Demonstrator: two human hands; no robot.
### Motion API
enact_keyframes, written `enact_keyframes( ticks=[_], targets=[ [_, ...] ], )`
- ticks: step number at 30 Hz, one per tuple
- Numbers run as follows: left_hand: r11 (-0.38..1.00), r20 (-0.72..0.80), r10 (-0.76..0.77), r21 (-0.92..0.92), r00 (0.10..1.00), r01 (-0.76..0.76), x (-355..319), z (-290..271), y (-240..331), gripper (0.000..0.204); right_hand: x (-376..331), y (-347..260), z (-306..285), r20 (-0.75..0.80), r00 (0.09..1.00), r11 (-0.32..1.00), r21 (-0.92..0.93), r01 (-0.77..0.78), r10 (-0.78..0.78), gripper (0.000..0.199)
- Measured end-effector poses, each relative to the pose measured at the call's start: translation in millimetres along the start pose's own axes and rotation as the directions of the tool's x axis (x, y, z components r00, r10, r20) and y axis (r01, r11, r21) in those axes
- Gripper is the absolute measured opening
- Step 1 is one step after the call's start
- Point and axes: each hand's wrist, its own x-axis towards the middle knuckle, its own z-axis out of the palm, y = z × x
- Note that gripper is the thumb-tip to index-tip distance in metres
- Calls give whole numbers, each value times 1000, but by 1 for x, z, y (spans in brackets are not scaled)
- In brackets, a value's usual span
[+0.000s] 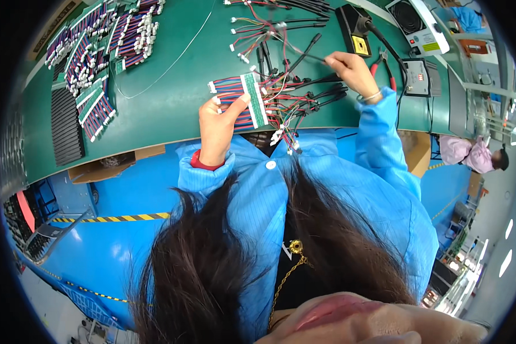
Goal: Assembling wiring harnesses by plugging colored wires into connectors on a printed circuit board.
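My left hand is closed, its thumb pressed on a narrow green-and-white strip board. Short red, blue and black wires with white connectors stick out from the board's left side, partly under my fingers. Along its right side lie several black-sheathed cables with thin coloured leads, fanned over the green table. To the right, my right hand pinches a thin dark cable between thumb and fingers. Its thin leads run up and left toward another cable group; where they end is blurred.
A soldering iron stand with a yellow sponge stands at the far right, beside red-handled cutters, a control box and a white fan unit. Wire bundles and black tubes lie left. A person in pink is in the background.
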Motion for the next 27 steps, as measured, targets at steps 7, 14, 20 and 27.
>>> enact_keyframes(
  ticks=[7,14,20,27],
  targets=[
    [956,-31,28,293,999,-18,9,-12,10,17,-7,-36,-5,-104,952,619,779,-102,289,25],
    [651,-12,60,758,998,-30,26,-21,33,30,-3,-30,-15,-109,937,368,930,-22,332,25],
    [193,53,420,970,906,-147,37,-15,77,41,1,-35,-15,-125,949,409,912,-5,291,22],
    [282,432,551,709,714,-646,138,36,85,24,11,-42,-25,-126,962,458,889,2,242,21]
  ],
)
